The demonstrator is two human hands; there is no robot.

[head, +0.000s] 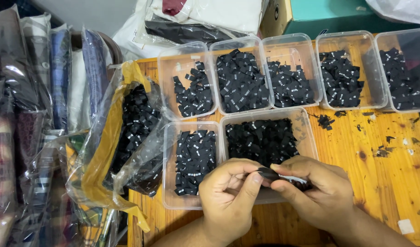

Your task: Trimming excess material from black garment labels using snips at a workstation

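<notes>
My left hand (230,190) and my right hand (313,190) meet over the near edge of a clear plastic tub (308,132) filled with small black fabric labels. Both pinch the same small black label (267,173) between thumb and fingers. A white strip shows under the right fingers. A second clear tub (170,160) of black labels sits just left of my left hand.
Several more clear tubs (166,87) of black labels line the back of the wooden table (383,174). A crumpled clear bag (137,123) of labels lies at the left. Wrapped folded garments (59,77) stack at far left. Loose scraps (326,121) dot the table.
</notes>
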